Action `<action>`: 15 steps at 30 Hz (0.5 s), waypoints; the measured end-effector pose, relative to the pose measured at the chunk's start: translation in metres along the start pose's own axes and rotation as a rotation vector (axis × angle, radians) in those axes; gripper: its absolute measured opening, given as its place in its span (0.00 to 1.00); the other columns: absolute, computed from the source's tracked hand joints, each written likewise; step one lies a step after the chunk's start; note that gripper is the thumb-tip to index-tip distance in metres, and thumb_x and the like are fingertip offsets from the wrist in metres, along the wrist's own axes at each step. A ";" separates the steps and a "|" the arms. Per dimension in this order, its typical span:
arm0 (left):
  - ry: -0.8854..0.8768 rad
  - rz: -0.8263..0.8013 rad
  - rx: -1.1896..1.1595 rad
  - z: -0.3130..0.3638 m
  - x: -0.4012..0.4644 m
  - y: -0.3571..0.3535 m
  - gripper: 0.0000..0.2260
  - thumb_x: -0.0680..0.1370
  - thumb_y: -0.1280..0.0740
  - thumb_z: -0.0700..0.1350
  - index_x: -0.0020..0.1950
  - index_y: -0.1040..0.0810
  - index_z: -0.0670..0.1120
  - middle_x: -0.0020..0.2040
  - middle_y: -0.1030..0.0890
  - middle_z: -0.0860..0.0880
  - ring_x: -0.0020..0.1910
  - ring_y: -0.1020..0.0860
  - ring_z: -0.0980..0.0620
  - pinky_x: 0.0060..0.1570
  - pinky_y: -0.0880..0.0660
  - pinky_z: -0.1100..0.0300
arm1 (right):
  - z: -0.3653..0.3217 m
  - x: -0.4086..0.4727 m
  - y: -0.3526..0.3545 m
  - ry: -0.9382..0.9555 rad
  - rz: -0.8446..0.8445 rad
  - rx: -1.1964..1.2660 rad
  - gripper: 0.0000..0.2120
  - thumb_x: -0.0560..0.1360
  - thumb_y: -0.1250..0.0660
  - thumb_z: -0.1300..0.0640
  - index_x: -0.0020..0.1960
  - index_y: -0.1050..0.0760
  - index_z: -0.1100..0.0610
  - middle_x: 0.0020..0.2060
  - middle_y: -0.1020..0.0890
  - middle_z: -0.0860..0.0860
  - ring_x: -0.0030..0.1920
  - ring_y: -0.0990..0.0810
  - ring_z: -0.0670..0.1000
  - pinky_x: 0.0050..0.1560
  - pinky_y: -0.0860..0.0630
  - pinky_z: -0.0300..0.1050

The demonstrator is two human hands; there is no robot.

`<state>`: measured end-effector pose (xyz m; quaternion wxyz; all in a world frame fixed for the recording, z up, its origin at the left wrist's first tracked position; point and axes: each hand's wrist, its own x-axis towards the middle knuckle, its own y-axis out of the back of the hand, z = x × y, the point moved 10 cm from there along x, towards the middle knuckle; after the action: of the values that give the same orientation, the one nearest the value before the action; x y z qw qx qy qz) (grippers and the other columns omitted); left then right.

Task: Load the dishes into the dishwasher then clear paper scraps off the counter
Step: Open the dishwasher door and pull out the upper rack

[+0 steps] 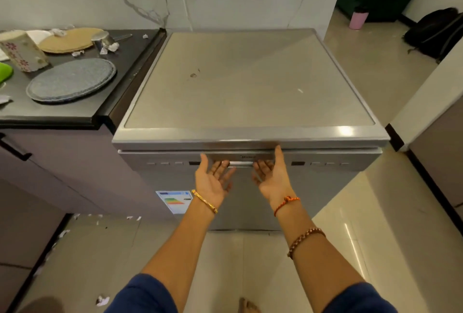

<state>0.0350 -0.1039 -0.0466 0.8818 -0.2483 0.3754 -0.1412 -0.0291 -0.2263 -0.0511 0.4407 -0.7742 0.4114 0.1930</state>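
Nearest the camera, a bare foot (pixel 248 305) stands on the tiled floor (pixel 250 262) right in front of the dishwasher (pixel 248 82), and paper scraps (pixel 102 300) lie on the floor to the left; if the door swings down fast it could come close to that foot, and a loose scrap underfoot might slip.

Both arms reach forward, palms up; the left hand (pixel 213 177) and the right hand (pixel 271 175) have their fingers hooked up into the recessed handle (pixel 241 164) at the top of the door, thumbs pointing up outside it; so each hand appears to grip the handle, though the fingertips are hidden in the recess and how firmly they hold cannot be told. The door looks closed or barely cracked; judging by this, opening is the step in hand, and no dishes are loaded yet. A grip by fingertips alone could slide off under a hard pull, letting the door snap back or drop open unchecked.

Farther off, on the table (pixel 75 112) to the left, wait a grey plate (pixel 71 79), a tan plate (pixel 67 39), a steel cup (pixel 102 38) lying on its side and a floral box (pixel 22 53), with crumpled paper (pixel 110 47) scattered among them; the grey plate sits near the table's front edge, so a careless reach might knock it, and scraps could be swept onto the floor rather than gathered.
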 end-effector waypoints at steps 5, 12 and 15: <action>-0.004 0.024 0.062 -0.007 -0.016 0.001 0.21 0.78 0.46 0.61 0.59 0.30 0.47 0.50 0.23 0.49 0.55 0.25 0.46 0.54 0.33 0.51 | 0.006 -0.011 -0.002 0.012 0.058 -0.084 0.18 0.73 0.34 0.42 0.49 0.30 0.56 0.33 0.30 0.50 0.32 0.31 0.46 0.30 0.33 0.40; 0.014 0.222 0.269 -0.037 -0.055 0.038 0.19 0.79 0.44 0.58 0.49 0.26 0.42 0.32 0.19 0.48 0.34 0.23 0.52 0.32 0.30 0.58 | 0.040 -0.065 0.062 0.094 0.215 -0.297 0.27 0.74 0.34 0.45 0.64 0.33 0.62 0.53 0.26 0.55 0.52 0.27 0.53 0.44 0.28 0.48; 0.045 0.279 0.405 -0.061 -0.082 0.073 0.26 0.76 0.42 0.62 0.57 0.26 0.40 0.44 0.19 0.47 0.41 0.21 0.51 0.38 0.28 0.57 | 0.045 -0.104 0.106 0.187 0.367 -0.333 0.32 0.67 0.25 0.51 0.64 0.33 0.65 0.58 0.24 0.58 0.57 0.25 0.58 0.58 0.26 0.51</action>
<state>-0.0606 -0.0274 -0.0739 0.9160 -0.0089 0.3895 -0.0961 -0.1723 -0.1691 -0.0619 0.2251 -0.7627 0.5465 0.2625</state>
